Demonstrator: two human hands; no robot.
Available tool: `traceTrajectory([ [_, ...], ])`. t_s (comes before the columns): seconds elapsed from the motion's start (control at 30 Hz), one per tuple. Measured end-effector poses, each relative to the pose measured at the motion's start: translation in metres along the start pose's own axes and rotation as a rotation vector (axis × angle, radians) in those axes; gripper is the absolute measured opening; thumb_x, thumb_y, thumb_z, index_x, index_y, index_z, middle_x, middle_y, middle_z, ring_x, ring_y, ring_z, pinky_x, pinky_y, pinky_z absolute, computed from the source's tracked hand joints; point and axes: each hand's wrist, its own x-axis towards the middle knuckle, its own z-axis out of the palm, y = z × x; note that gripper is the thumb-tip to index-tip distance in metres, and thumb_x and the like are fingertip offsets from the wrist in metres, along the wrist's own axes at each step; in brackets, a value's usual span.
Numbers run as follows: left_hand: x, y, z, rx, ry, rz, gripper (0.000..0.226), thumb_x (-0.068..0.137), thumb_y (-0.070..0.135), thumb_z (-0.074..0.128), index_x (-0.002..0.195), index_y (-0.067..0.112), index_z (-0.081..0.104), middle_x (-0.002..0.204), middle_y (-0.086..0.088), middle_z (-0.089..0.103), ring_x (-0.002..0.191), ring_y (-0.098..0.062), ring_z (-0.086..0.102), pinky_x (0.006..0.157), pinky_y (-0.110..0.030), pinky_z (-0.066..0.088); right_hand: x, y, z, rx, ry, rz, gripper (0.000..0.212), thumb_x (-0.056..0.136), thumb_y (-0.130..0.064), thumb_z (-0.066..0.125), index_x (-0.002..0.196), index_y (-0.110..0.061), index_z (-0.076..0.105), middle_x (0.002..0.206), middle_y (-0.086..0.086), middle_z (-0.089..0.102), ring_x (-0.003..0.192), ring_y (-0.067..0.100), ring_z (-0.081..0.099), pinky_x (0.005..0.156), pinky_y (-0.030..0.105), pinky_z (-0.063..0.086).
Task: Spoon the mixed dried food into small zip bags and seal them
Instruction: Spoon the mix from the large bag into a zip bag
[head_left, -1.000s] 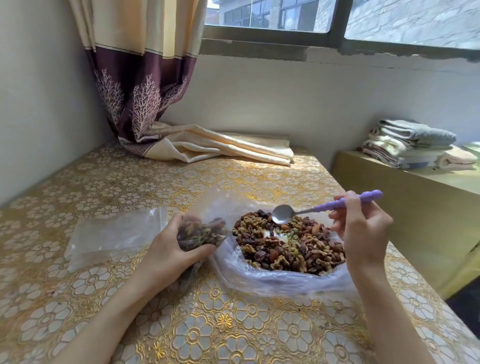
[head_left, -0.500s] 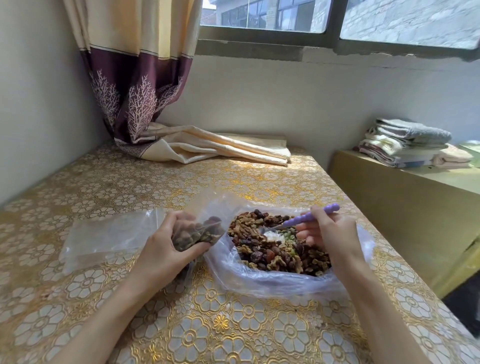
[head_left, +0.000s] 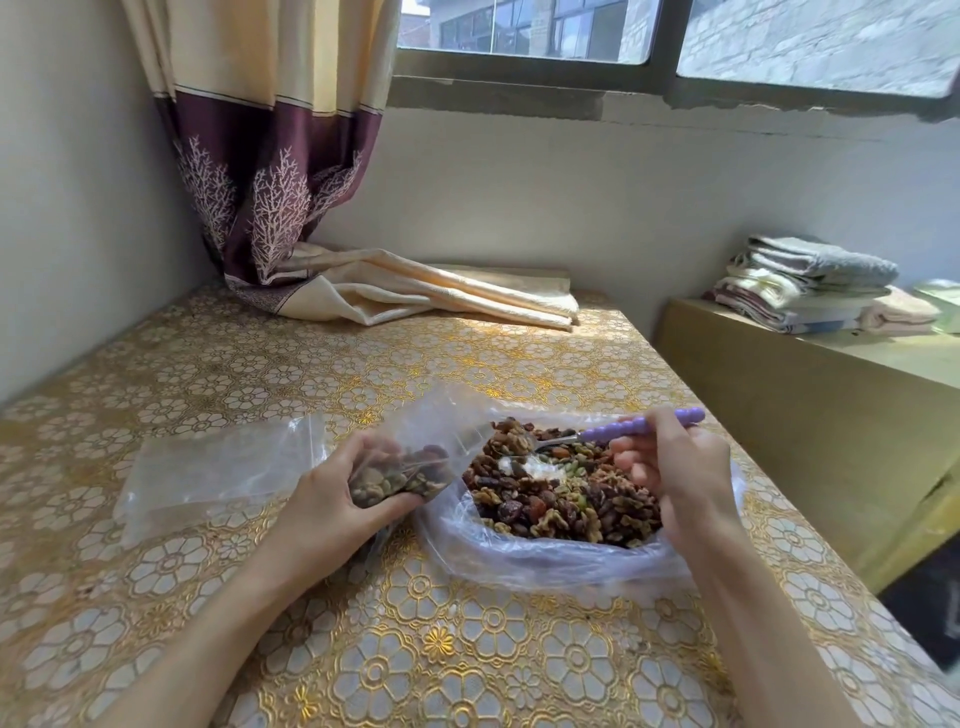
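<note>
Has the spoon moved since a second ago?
Yes. The spoon has dropped from above the dried mix into it, its bowl now digging in at the far side of the big bag; the right hand grips its purple handle.

A gold floral tablecloth (head_left: 311, 374) is spread over the table. A cream and purple curtain (head_left: 270, 171) is draped onto its far end below a window (head_left: 660, 47). Folded towels (head_left: 810, 283) are stacked on a side ledge (head_left: 810, 395).

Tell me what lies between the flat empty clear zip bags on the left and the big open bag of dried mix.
In the head view, the left hand gripping the partly filled small zip bag lies between them.
</note>
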Motion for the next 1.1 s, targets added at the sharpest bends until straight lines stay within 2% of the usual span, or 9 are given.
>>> traceTrajectory([
  [0.13,0.000,0.002,0.000,0.012,-0.035,-0.004,0.047,0.057,0.049,0.071,0.099,0.037,0.054,0.091,0.020,0.063,0.081,0.016,0.058,0.062,0.000,0.041,-0.004,-0.006,0.002,0.083,0.034,-0.083,0.030,0.093,-0.007,0.044,0.069,0.001,0.061,0.059,0.010,0.069,0.040,0.011,0.048,0.033,0.015,0.034],
  [0.3,0.001,-0.004,0.002,0.059,-0.037,-0.011,0.049,0.065,0.035,0.081,0.104,0.038,0.052,0.092,0.022,0.063,0.080,0.014,0.058,0.064,-0.003,0.041,-0.012,-0.014,0.009,0.178,0.036,-0.193,0.035,0.097,-0.015,0.047,0.068,-0.004,0.064,0.052,0.006,0.064,0.039,0.012,0.050,0.035,0.016,0.036],
  [0.4,0.001,-0.004,0.002,0.059,-0.061,-0.012,0.053,0.065,0.034,0.080,0.108,0.035,0.050,0.093,0.023,0.059,0.082,0.012,0.055,0.064,-0.004,0.041,-0.020,-0.013,0.018,0.164,-0.057,-0.247,0.036,0.097,-0.016,0.047,0.069,-0.005,0.066,0.057,0.010,0.066,0.041,0.014,0.052,0.037,0.018,0.039],
  [0.5,0.001,-0.001,0.002,0.051,-0.072,-0.005,0.052,0.065,0.033,0.081,0.104,0.038,0.046,0.090,0.026,0.058,0.077,0.018,0.055,0.062,-0.002,0.041,-0.030,-0.010,0.031,0.130,-0.195,-0.305,0.037,0.096,-0.017,0.049,0.067,-0.011,0.070,0.061,0.009,0.069,0.045,0.016,0.058,0.040,0.020,0.045],
  [0.67,0.001,0.000,0.003,0.006,-0.071,-0.006,0.056,0.064,0.031,0.082,0.100,0.042,0.041,0.089,0.026,0.059,0.079,0.025,0.053,0.062,0.001,0.040,-0.043,-0.006,0.043,0.080,-0.386,-0.408,0.024,0.088,-0.023,0.050,0.088,-0.006,0.066,0.068,0.002,0.072,0.053,0.018,0.065,0.048,0.021,0.051],
  [0.8,0.002,-0.002,0.003,0.002,-0.058,-0.015,0.061,0.062,0.034,0.083,0.106,0.040,0.041,0.094,0.025,0.059,0.082,0.021,0.053,0.065,-0.002,0.039,-0.045,-0.004,0.041,0.038,-0.477,-0.389,0.019,0.090,-0.019,0.055,0.096,-0.004,0.066,0.077,0.008,0.074,0.060,0.021,0.067,0.053,0.023,0.053],
  [0.87,0.002,-0.003,0.003,0.006,-0.048,-0.011,0.059,0.063,0.032,0.083,0.103,0.041,0.042,0.094,0.025,0.059,0.083,0.019,0.053,0.065,-0.001,0.038,-0.042,-0.003,0.039,0.026,-0.482,-0.383,0.019,0.088,-0.014,0.054,0.096,-0.002,0.067,0.080,0.012,0.074,0.062,0.024,0.067,0.054,0.026,0.053],
  [0.97,0.001,-0.004,0.003,0.023,-0.044,-0.009,0.055,0.064,0.032,0.082,0.102,0.042,0.043,0.092,0.025,0.057,0.079,0.017,0.054,0.062,-0.001,0.040,-0.037,-0.007,0.033,0.065,-0.446,-0.406,0.020,0.085,-0.008,0.049,0.092,-0.001,0.066,0.073,0.007,0.073,0.057,0.020,0.064,0.051,0.023,0.052],
  [1.1,0.002,-0.006,0.002,-0.001,-0.011,0.004,0.051,0.065,0.029,0.081,0.102,0.034,0.048,0.090,0.018,0.062,0.082,0.018,0.055,0.063,0.000,0.041,-0.025,-0.011,0.020,0.161,-0.217,-0.412,0.023,0.094,-0.003,0.045,0.084,-0.001,0.066,0.065,0.006,0.069,0.050,0.016,0.058,0.045,0.021,0.046],
])
